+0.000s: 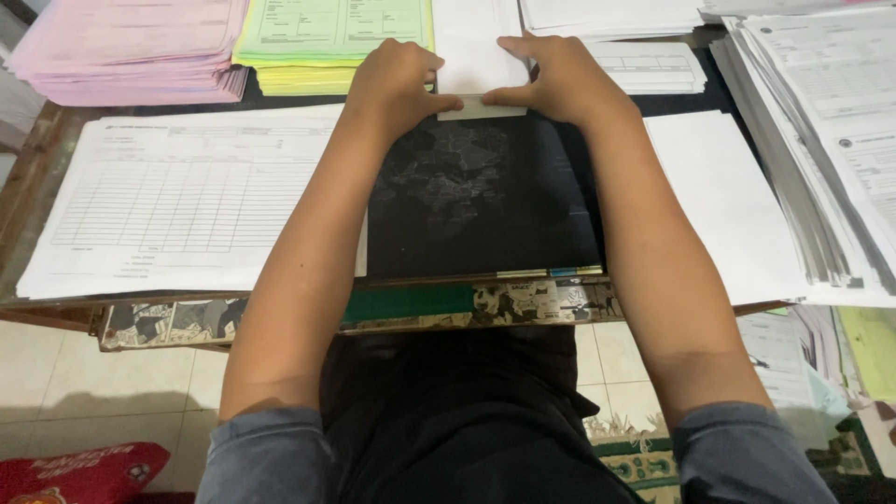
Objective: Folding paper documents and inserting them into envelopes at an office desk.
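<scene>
A: What's on the desk [28, 177]?

B: Wooden desk, dark mat [476, 201] in the middle. Use the mat as reference.

A: Left of it?

B: White printed form with a grid [187, 201], flat, touching the mat's left edge. Behind that, a pink paper stack [131, 47] and a yellow-green paper stack [327, 42].

A: Right?

B: Blank white sheet [723, 201] just beside the mat, then a tall fanned stack of printed forms [831, 140]. More white sheets [611, 17] behind the mat.

A: Front edge?

B: Thin coloured folders [551, 273] poke out under the mat.

Grey-blue short sleeves, bare forearms, dark black garment over lap.
</scene>
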